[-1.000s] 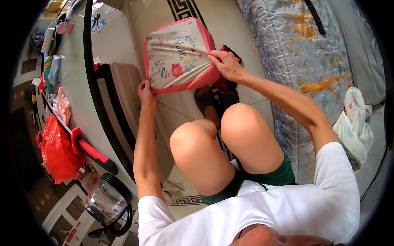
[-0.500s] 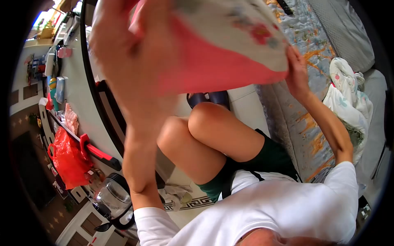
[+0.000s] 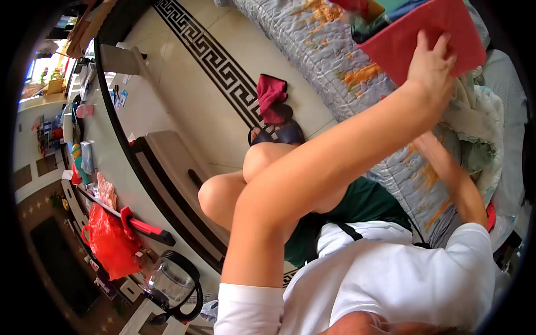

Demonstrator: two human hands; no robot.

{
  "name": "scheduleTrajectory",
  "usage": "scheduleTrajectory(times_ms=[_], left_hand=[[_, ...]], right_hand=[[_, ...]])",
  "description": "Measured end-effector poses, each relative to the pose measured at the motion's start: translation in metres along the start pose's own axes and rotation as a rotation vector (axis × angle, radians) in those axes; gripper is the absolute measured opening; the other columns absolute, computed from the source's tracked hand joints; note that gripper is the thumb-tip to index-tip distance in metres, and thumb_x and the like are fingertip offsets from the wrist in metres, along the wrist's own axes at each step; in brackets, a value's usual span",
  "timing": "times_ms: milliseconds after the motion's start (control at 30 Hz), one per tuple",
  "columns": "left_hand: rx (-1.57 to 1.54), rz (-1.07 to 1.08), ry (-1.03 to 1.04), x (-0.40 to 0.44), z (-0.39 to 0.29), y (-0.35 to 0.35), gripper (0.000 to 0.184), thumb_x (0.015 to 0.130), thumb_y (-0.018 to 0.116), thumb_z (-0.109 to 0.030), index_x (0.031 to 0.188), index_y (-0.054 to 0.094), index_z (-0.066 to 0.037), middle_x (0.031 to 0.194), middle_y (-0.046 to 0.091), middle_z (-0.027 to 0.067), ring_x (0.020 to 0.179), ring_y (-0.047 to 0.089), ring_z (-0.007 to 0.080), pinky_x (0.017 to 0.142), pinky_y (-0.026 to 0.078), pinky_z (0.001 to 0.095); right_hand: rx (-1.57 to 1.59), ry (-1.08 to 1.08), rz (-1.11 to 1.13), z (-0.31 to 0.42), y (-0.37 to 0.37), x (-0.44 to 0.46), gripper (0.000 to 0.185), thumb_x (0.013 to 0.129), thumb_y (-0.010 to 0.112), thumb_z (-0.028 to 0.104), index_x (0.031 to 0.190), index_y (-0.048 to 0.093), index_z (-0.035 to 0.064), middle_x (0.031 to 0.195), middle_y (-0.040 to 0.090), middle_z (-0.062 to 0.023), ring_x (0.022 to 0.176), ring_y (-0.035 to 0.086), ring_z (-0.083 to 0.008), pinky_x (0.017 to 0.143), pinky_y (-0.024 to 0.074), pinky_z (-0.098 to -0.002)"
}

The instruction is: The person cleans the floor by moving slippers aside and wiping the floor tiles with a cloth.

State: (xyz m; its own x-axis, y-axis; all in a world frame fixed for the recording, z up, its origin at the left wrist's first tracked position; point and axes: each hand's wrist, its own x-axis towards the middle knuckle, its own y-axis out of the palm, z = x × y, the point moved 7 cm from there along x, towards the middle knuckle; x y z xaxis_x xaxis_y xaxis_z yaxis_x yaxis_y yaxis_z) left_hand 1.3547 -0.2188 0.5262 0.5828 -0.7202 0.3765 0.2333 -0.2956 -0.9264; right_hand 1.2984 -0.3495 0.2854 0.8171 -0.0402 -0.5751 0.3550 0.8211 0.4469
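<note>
At the top right, a pink box (image 3: 424,42) with dark green, blue and red items at its opening is above the quilted bed cover (image 3: 346,72). My left hand (image 3: 432,67) reaches across my body and lies against the box's pink side, its fingers spread. Behind my left forearm is my right hand (image 3: 427,139); only its wrist part shows, and its fingers are hidden. A crumpled white and green cloth (image 3: 483,125) lies beside the hands. The cream "hello" panel cannot be seen.
A dark red cloth (image 3: 272,92) lies on the tiled floor by my sandals (image 3: 285,133). The table at left holds a red plastic bag (image 3: 110,243), a red-handled tool (image 3: 146,228) and a glass jug (image 3: 172,282).
My left hand has swung from the upper left to the far right. The pink item has moved right, over the bed, its cream printed face out of sight. The view has shifted, showing more floor.
</note>
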Motion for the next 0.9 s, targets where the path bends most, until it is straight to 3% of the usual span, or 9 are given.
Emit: scheduleTrajectory(times_ms=[67,133,233,400,567,633,733,800,900], left_hand=[[-0.106,0.000,0.021,0.007,-0.001,0.039,0.037,0.088,0.057,-0.033,0.123,0.067,-0.025,0.150,0.038,-0.0002,0.143,0.023,0.0324,0.108,0.027,0.0590],[-0.184,-0.056,0.022,0.005,0.005,0.045,0.034,0.089,0.055,-0.031,0.119,0.068,-0.024,0.150,0.038,-0.0005,0.143,0.023,0.0323,0.108,0.027,0.0586],[-0.203,-0.157,-0.013,-0.006,0.008,0.054,0.033,0.089,0.054,-0.027,0.118,0.067,-0.022,0.150,0.037,0.0008,0.143,0.023,0.0320,0.108,0.027,0.0615],[-0.257,-0.240,-0.081,-0.031,0.043,0.058,0.048,0.089,0.057,-0.030,0.135,0.054,-0.021,0.151,0.034,0.0018,0.144,0.022,0.0320,0.108,0.025,0.0663],[-0.290,-0.250,-0.107,-0.037,0.073,0.062,0.064,0.086,0.067,-0.034,0.143,0.043,-0.019,0.152,0.034,0.0061,0.143,0.025,0.0301,0.106,0.029,0.0640],[-0.339,-0.249,-0.146,-0.040,0.077,0.061,0.063,0.087,0.066,-0.034,0.143,0.042,-0.019,0.152,0.034,0.0067,0.143,0.026,0.0303,0.107,0.028,0.0630],[-0.343,-0.201,-0.126,-0.063,0.100,0.056,0.061,0.089,0.064,-0.033,0.144,0.041,-0.019,0.152,0.034,0.0082,0.142,0.028,0.0309,0.108,0.027,0.0613],[-0.299,-0.097,-0.172,-0.101,0.137,0.053,0.058,0.091,0.062,-0.029,0.144,0.041,-0.018,0.151,0.035,0.0103,0.140,0.031,0.0312,0.109,0.029,0.0565],[-0.220,0.080,-0.339,-0.183,0.206,0.063,0.057,0.090,0.062,-0.024,0.142,0.041,-0.010,0.146,0.041,0.0143,0.134,0.039,0.0339,0.109,0.035,0.0455]], right_hand=[[-0.086,0.026,-0.031,-0.005,-0.007,-0.011,0.023,0.100,0.047,0.020,0.120,0.052,0.0118,0.121,0.056,-0.0046,0.111,0.052,-0.0172,0.093,0.0441,-0.0366],[-0.207,0.007,-0.156,0.000,0.021,-0.042,0.012,0.099,0.048,0.018,0.108,0.054,0.0126,0.109,0.057,-0.0027,0.103,0.054,-0.0146,0.088,0.0454,-0.0375],[-0.359,-0.105,-0.105,0.002,0.045,-0.037,0.014,0.097,0.051,0.016,0.109,0.055,0.0116,0.111,0.057,-0.0026,0.100,0.054,-0.0127,0.086,0.0456,-0.0351],[-0.720,-0.276,-0.036,0.009,0.126,-0.033,0.033,0.094,0.056,0.011,0.126,0.049,0.0042,0.118,0.057,-0.0044,0.105,0.053,-0.0108,0.086,0.0446,-0.0302],[-0.757,-0.565,0.062,0.007,0.141,0.011,0.044,0.093,0.059,0.009,0.133,0.044,-0.0018,0.122,0.056,-0.0085,0.111,0.052,-0.0166,0.097,0.0407,-0.0308],[-0.855,-0.412,-0.078,0.004,0.154,0.008,0.041,0.093,0.058,0.008,0.131,0.046,-0.0011,0.123,0.055,-0.0090,0.111,0.052,-0.0161,0.095,0.0429,-0.0298],[-0.886,-0.369,0.121,-0.010,0.171,0.026,0.037,0.094,0.055,0.007,0.129,0.048,-0.0001,0.123,0.055,-0.0099,0.109,0.054,-0.0162,0.091,0.0476,-0.0293],[-0.772,-0.407,0.383,-0.038,0.182,0.044,0.037,0.091,0.053,0.002,0.127,0.051,0.0013,0.123,0.055,-0.0098,0.102,0.058,-0.0169,0.082,0.0533,-0.0293],[-0.745,-0.283,0.581,-0.095,0.218,0.032,0.040,0.087,0.051,-0.002,0.127,0.052,0.0017,0.122,0.056,-0.0087,0.101,0.059,-0.0182,0.084,0.0534,-0.0309]])
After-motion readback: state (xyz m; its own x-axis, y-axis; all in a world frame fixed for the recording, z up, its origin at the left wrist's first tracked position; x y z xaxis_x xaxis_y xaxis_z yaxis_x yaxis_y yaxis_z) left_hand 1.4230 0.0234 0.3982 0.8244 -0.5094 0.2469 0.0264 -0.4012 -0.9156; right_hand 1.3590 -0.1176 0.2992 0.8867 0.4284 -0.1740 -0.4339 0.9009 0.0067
